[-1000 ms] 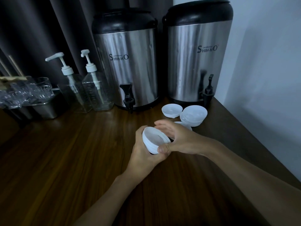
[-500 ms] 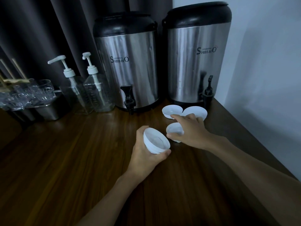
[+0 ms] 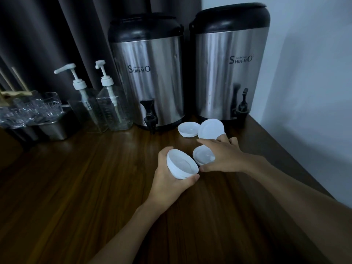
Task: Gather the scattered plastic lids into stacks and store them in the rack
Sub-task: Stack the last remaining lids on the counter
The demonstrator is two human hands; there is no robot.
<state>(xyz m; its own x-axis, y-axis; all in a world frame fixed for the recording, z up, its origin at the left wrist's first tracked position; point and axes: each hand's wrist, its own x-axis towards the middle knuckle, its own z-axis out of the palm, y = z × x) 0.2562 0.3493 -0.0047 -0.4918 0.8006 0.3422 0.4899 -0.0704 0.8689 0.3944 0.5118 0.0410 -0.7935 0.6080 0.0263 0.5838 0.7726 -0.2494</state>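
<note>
Head view: a dark wood worktop (image 3: 76, 187) carries a steel urn (image 3: 148, 82) with a black tap, taken here as the landmark. In front of the urn and a little to its right, the left hand (image 3: 169, 184) grips a stack (image 3: 182, 166) of white lids, fingers (image 3: 163, 155) curled round the far side and the thumb under the near rim, open side tilted towards the camera. Just right of the stack, still in front of the urn, the right hand (image 3: 226, 158) pinches one lid (image 3: 202, 155) between forefinger above and thumb below; this lid is tilted and nearly touches the stack. A loose lid (image 3: 187, 128) lies on the worktop just right of the urn's tap. A raised lid (image 3: 210, 128) overlaps it further right, its near edge by the right hand's fingertips. A second urn (image 3: 228, 73) stands right of the first. Left of the urn are two pump bottles (image 3: 114, 109) and, further left, a steel tub (image 3: 53, 128) with glasses
</note>
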